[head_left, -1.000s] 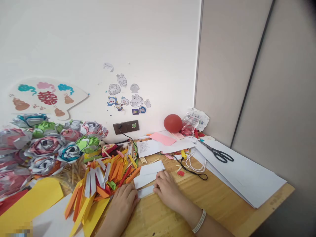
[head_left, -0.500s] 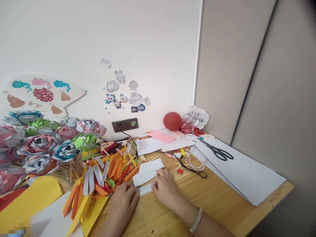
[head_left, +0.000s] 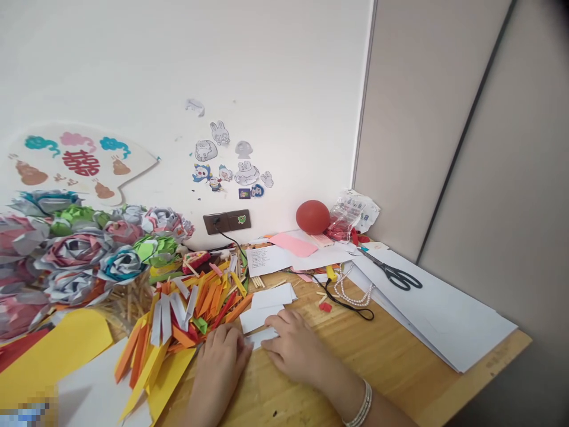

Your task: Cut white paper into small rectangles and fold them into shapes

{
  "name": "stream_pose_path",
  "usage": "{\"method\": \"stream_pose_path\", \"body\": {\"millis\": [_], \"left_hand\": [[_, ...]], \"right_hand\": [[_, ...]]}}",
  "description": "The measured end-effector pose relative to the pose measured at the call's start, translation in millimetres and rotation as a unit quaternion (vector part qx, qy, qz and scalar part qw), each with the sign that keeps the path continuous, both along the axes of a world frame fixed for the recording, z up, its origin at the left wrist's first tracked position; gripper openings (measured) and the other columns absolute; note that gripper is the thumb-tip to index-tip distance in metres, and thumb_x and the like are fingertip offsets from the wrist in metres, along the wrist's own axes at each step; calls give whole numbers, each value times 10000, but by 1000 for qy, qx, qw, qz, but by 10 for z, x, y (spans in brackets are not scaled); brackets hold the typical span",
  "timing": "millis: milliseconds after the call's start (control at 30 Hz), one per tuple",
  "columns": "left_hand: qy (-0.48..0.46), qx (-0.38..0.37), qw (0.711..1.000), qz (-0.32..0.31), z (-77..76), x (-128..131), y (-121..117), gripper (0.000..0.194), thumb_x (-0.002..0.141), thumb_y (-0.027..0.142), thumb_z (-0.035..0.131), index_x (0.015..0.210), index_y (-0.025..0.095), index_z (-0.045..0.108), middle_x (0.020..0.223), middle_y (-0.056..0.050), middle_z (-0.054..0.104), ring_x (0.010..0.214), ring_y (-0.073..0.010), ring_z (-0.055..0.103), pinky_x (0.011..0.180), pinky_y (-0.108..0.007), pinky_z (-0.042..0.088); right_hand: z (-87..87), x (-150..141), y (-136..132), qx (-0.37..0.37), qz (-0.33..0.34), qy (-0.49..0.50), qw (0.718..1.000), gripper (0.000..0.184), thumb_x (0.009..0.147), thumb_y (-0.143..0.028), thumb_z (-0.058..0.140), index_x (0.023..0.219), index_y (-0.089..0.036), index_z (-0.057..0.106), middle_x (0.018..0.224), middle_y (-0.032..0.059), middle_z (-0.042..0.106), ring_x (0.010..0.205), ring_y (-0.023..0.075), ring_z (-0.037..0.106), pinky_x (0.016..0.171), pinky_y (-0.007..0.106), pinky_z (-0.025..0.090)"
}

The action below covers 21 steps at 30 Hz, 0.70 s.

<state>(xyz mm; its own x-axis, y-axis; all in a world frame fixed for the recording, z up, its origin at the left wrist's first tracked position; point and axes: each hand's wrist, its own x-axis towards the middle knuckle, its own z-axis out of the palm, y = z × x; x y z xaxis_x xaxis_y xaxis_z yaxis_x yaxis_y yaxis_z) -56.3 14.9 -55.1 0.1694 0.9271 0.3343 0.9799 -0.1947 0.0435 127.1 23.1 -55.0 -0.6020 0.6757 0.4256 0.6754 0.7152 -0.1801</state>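
Observation:
A narrow white paper strip (head_left: 261,338) lies on the wooden table between my two hands. My left hand (head_left: 223,359) is closed at the strip's left end, its fingers curled and the thumb along the near side. From the right, my right hand (head_left: 299,346) reaches over the strip with bent fingers and thumb on it, covering its right part. Just beyond the hands lie a white paper piece (head_left: 258,319) and another white paper stack (head_left: 273,296). Folded orange, yellow, white and red paper strips (head_left: 208,302) are heaped beside my left hand.
Paper flowers (head_left: 80,252) crowd the left, behind yellow sheets (head_left: 66,344). Scissors (head_left: 395,274) lie on white sheets (head_left: 444,314) at the right. A beaded string (head_left: 351,296), a black cord (head_left: 362,313) and a red balloon (head_left: 313,217) are farther back.
My right hand has moved slightly left and down along the strip, closer to my left hand. My left hand stays at the strip's left end. The view has shifted slightly.

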Motion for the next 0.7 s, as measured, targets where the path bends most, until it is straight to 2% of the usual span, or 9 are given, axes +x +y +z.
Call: {"method": "stream_pose_path", "body": {"millis": [200, 300, 400, 467, 600, 700], "left_hand": [[-22, -3, 1000, 1, -23, -36, 27, 208, 820, 312, 468, 704, 192, 591, 952, -88, 635, 913, -269, 592, 778, -392, 457], [-35, -1, 999, -9, -70, -67, 53, 186, 819, 298, 477, 784, 185, 621, 959, -92, 639, 918, -265, 597, 776, -388, 465], [-55, 22, 997, -51, -137, -120, 90, 206, 809, 271, 507, 944, 209, 650, 1003, -87, 639, 940, -258, 599, 786, -385, 475], [-53, 38, 995, -80, -178, -157, 112, 209, 818, 288, 517, 956, 249, 669, 1023, -80, 641, 949, -261, 602, 780, -391, 484], [-19, 76, 987, -137, -227, -199, 132, 199, 846, 277, 507, 860, 251, 704, 1018, -85, 660, 927, -264, 621, 757, -395, 500], [5, 100, 976, -191, -222, -197, 125, 179, 834, 222, 523, 826, 225, 702, 988, -80, 684, 897, -260, 631, 757, -388, 508]], "right_hand": [[16, 219, 72, -53, -50, 29, 997, 171, 827, -234, 561, 847, -282, 724, 1050, 12, 588, 994, 208, 437, 841, 355, 352], [45, 305, 95, -59, -43, 48, 996, 170, 794, -176, 578, 811, -259, 726, 1010, -1, 618, 978, 194, 454, 849, 331, 354], [62, 260, 87, -50, -6, 66, 997, 189, 797, -148, 580, 931, -231, 684, 986, -7, 635, 954, 170, 474, 848, 301, 363], [49, 188, 79, -40, 16, 65, 997, 217, 820, -202, 595, 1032, -224, 637, 1024, -1, 632, 977, 170, 472, 859, 299, 364], [-33, 85, 100, -5, 19, 3, 1000, 84, 852, -238, 581, 893, -217, 653, 1021, -4, 635, 979, 184, 473, 843, 317, 359], [-112, 55, 145, 30, 7, -42, 999, 77, 860, -232, 576, 847, -198, 644, 976, 6, 641, 931, 193, 484, 790, 325, 365]]}}
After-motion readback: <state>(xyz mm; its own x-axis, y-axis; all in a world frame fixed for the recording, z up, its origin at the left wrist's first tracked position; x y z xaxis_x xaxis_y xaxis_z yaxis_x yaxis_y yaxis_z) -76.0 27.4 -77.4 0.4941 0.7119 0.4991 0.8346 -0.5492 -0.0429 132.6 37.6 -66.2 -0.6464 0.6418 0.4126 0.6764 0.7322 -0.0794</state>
